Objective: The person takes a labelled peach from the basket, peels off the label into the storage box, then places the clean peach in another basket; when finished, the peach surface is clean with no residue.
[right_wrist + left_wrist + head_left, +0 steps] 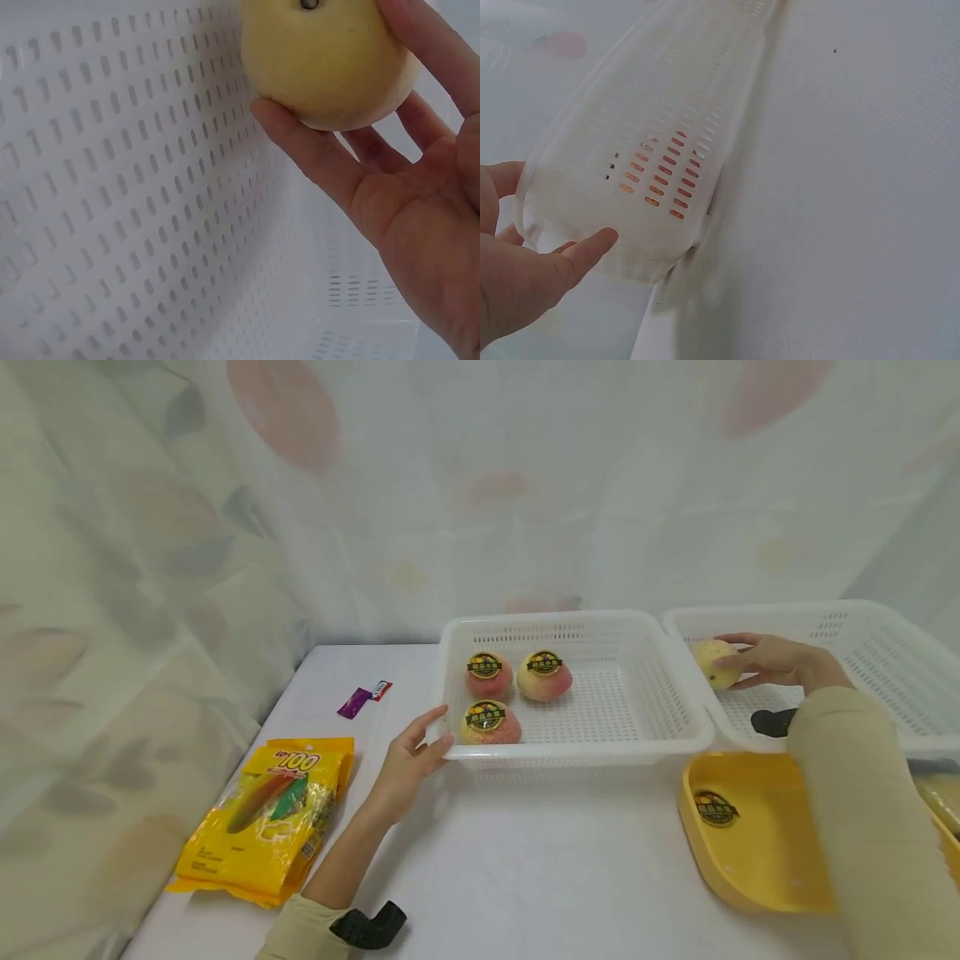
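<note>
The right sleeve (862, 827) covers part of the yellow tray (750, 852), and the frame's edge cuts the tray off. The small wrappers (364, 697) on the counter (540, 860) are too small to read (purple one especially). The wrist view crops the pear (330, 60) at the top.

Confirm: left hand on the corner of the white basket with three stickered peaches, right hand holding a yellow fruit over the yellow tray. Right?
Not quite. The right hand holds the yellow fruit over the second white basket, not over the yellow tray; the head view shows it. The rest stands: the left hand grips the corner of the white basket with three stickered peaches.
</note>
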Demonstrator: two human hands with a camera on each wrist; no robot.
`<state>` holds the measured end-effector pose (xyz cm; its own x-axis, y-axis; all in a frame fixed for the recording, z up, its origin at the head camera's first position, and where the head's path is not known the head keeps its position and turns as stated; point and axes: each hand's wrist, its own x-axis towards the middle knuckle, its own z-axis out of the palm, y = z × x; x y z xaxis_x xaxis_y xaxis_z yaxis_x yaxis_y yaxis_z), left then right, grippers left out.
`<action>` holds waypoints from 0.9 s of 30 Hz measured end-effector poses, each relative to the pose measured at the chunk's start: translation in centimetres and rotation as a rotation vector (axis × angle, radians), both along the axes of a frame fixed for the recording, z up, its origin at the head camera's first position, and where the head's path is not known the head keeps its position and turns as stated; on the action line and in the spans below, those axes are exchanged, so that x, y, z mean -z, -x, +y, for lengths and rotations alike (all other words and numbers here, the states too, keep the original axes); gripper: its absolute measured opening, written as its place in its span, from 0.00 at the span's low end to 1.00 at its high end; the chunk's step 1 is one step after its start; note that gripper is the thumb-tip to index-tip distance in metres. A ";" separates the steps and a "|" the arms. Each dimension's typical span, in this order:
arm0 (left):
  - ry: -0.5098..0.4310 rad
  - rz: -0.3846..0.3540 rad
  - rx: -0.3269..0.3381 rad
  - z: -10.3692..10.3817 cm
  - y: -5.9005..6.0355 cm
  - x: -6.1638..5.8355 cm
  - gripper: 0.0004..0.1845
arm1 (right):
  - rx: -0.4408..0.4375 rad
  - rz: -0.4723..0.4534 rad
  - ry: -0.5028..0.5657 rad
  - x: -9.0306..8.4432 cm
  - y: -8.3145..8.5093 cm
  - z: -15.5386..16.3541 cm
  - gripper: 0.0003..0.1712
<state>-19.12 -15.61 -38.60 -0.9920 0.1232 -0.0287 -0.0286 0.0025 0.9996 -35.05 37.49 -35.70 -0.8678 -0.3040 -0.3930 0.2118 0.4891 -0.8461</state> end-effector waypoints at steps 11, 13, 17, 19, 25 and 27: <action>0.020 -0.017 -0.011 -0.1 -0.1 -0.1 0.27 | -0.030 -0.055 -0.023 0.6 0.3 -0.1 0.48; 0.012 -0.016 -0.009 -0.1 -0.1 -0.1 0.27 | -0.028 -0.060 -0.028 0.7 0.2 0.0 0.48; -0.009 -0.008 -0.002 0.0 0.0 -0.1 0.27 | -0.020 -0.068 -0.021 0.6 0.1 0.4 0.49; -0.020 -0.006 0.004 0.0 0.0 -0.1 0.28 | -0.012 -0.070 -0.015 0.6 0.0 0.4 0.50; -0.012 -0.018 0.002 0.0 0.0 -0.1 0.28 | 0.010 -0.058 -0.002 0.5 -0.3 0.4 0.50; -0.007 -0.019 0.003 -0.1 0.0 -0.1 0.28 | 0.016 -0.054 0.008 0.5 -0.4 0.4 0.50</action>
<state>-19.15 -15.68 -38.47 -0.9909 0.1264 -0.0463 -0.0472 -0.0042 0.9989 -34.69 37.93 -36.24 -0.8501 -0.2933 -0.4374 0.2656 0.4784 -0.8370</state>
